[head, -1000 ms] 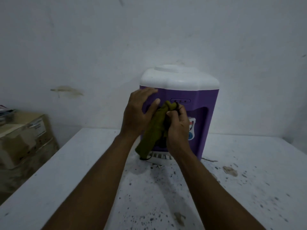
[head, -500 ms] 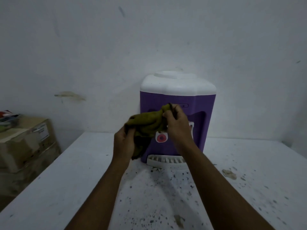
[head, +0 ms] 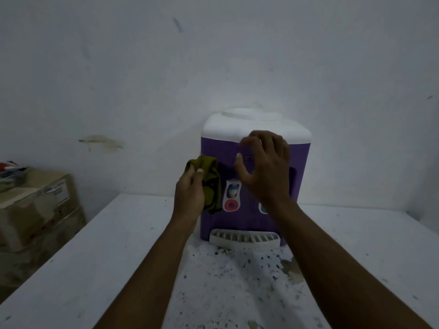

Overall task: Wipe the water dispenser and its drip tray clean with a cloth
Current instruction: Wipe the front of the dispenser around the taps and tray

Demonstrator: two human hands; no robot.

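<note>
purple plastic water dispenser point(head: 301, 186) with a white moulded top stands upright at the back of a white tabletop point(head: 95, 257), close against a pale scuffed wall point(head: 213, 55). its white slotted drip tray point(head: 244, 239) sticks out at the foot of the front face. two taps sit in the recessed front: one with a red round button point(head: 230, 205), and a second with a blue button point(head: 263, 208) mostly hidden behind the right wrist.

left hand point(head: 190, 193) is closed around a crumpled olive-green cloth point(head: 209, 176), thumb on top, holding it at the left front edge of the dispenser body; the cloth bunches above the fingers and hangs down past the palm. whether the cloth actually touches the purple panel cannot be told. right hand point(head: 266, 167) is empty, fingers spread and slightly curled, raised in front of the upper part of the dispenser where the purple body meets the white top; contact with it cannot be told.

dark specks and a few brownish flakes point(head: 293, 269) litter the tabletop in front of the tray. brown cardboard boxes point(head: 35, 210) are stacked beyond the table's left edge.
</note>
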